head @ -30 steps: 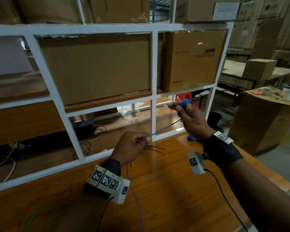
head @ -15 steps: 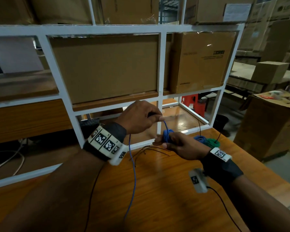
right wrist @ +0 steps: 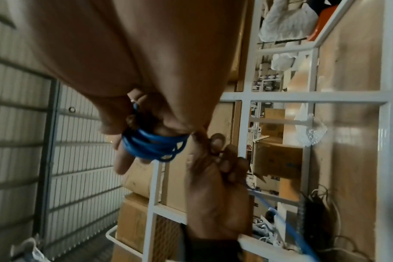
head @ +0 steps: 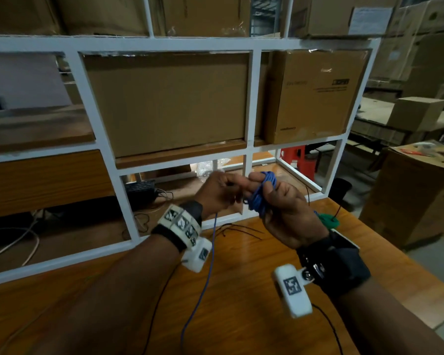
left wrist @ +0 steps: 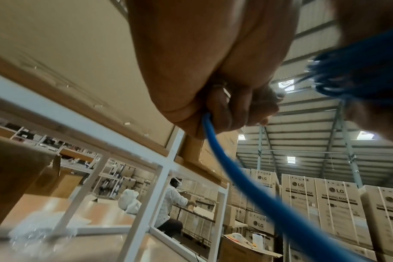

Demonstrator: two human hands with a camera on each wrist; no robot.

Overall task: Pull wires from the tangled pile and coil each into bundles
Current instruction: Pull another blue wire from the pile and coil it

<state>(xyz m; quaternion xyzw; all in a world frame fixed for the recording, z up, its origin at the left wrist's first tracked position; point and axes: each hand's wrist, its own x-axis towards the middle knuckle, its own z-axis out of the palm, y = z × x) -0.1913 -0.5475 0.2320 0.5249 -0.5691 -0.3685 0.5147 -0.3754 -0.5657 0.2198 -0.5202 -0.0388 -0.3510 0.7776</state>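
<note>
We work above the wooden table (head: pixel 241 290). Our right hand (head: pixel 290 208) has the blue coil (head: pixel 260 196) wound round its fingers, loops roughly upright. Our left hand (head: pixel 219 192), touching it, pinches the blue wire (head: pixel 203 285), whose tail hangs toward us. Half a second ago the coil sat lower and our left hand above it.

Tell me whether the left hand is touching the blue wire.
Touching. In the left wrist view the blue wire runs straight out from between the curled fingers of the left hand; the head view shows it hanging below that hand.
</note>
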